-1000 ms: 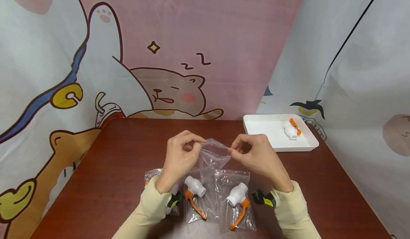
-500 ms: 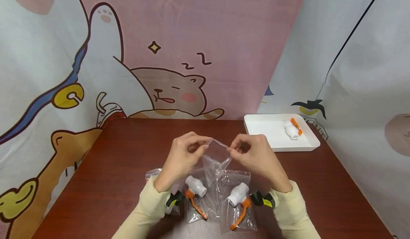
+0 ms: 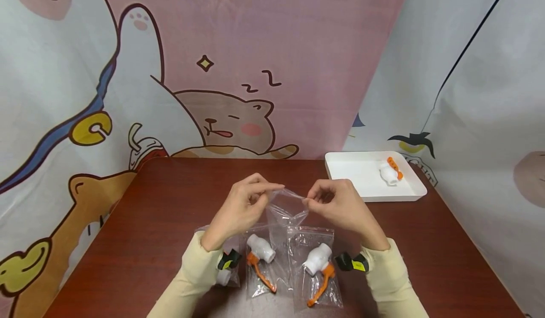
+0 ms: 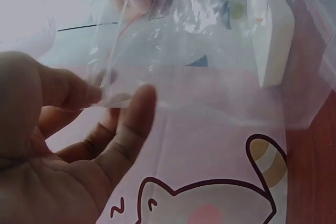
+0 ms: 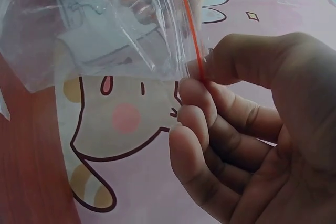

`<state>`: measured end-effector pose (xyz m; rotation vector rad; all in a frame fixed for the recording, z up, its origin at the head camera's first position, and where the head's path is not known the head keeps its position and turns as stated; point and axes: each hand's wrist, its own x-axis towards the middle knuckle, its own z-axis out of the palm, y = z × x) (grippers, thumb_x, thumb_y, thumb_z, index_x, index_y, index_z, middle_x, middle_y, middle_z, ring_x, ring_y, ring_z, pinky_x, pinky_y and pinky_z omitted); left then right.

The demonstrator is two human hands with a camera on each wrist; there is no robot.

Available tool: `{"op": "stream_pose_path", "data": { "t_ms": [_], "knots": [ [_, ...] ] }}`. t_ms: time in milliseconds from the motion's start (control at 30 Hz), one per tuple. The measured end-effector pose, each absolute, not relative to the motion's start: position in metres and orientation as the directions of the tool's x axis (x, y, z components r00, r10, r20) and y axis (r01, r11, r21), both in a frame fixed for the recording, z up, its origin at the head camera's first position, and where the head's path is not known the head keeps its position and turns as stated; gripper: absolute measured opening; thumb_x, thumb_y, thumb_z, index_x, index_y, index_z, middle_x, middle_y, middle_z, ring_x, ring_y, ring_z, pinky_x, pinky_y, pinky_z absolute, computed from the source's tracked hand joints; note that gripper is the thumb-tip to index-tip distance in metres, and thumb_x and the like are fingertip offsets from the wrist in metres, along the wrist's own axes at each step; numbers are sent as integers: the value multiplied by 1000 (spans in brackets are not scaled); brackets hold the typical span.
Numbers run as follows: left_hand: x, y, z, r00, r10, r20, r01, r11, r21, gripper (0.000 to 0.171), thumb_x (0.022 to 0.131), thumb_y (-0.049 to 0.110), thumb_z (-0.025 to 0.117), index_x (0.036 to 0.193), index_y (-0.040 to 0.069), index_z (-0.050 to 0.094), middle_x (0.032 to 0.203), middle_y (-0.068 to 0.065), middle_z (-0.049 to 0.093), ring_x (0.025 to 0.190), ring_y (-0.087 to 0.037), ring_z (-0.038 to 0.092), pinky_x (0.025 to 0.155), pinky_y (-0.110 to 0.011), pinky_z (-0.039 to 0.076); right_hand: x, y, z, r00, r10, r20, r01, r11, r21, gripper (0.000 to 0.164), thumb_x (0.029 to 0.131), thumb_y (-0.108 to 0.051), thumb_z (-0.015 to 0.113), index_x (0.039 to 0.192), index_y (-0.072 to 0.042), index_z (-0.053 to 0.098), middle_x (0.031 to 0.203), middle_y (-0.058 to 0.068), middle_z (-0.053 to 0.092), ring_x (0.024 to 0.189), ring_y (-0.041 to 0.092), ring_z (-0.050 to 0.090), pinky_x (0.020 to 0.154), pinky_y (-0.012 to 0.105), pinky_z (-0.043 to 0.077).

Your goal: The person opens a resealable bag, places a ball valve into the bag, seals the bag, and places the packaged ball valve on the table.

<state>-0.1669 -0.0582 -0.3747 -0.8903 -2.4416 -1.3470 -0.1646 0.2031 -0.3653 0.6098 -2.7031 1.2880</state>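
Note:
A clear zip bag (image 3: 286,209) is stretched between both hands above the table, its mouth edge uppermost. My left hand (image 3: 241,207) holds one top corner, its index finger fairly straight along the edge; in the left wrist view, thumb and index fingertips (image 4: 149,95) stand somewhat apart at the plastic. With thumb and index finger, my right hand (image 3: 340,207) pinches the other corner, by the red zip strip (image 5: 190,27). Below lie bagged white ball valves with orange lever handles: a middle valve (image 3: 260,249), a right valve (image 3: 317,259) and a left valve (image 3: 223,276) largely hidden by the left wrist.
A white tray (image 3: 351,178) stands at the table's back right, with an unbagged white ball valve (image 3: 389,173) with an orange handle in it. A printed cartoon curtain (image 3: 315,72) hangs behind the brown table (image 3: 170,190).
The bag's mouth edge has been pulled about between the hands. My left index finger has straightened and reached slightly right along it; the right hand stays nearly still.

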Motion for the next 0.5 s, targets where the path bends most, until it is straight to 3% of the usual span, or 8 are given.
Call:
{"op": "stream_pose_path", "data": {
  "t_ms": [267, 500],
  "knots": [
    [-168, -57, -377, -801, 363, 476, 593, 373, 713, 39, 95, -1, 57, 117, 23, 79, 91, -1, 70, 67, -9, 51, 53, -22, 43, -167, 202, -369, -919, -337, 203, -362, 524, -771, 16, 84, -13, 80, 77, -23, 71, 70, -6, 66, 60, 13, 59, 56, 25, 51],
    [-165, -54, -377, -806, 341, 484, 589, 385, 710, 35, 96, -1, 58, 114, 20, 79, 81, 5, 61, 61, -9, 49, 53, -20, 42, -168, 199, -374, -921, -351, 171, -342, 513, -788, 11, 86, -17, 80, 78, -20, 72, 71, -5, 68, 60, 10, 59, 57, 25, 51]
  ]
}}
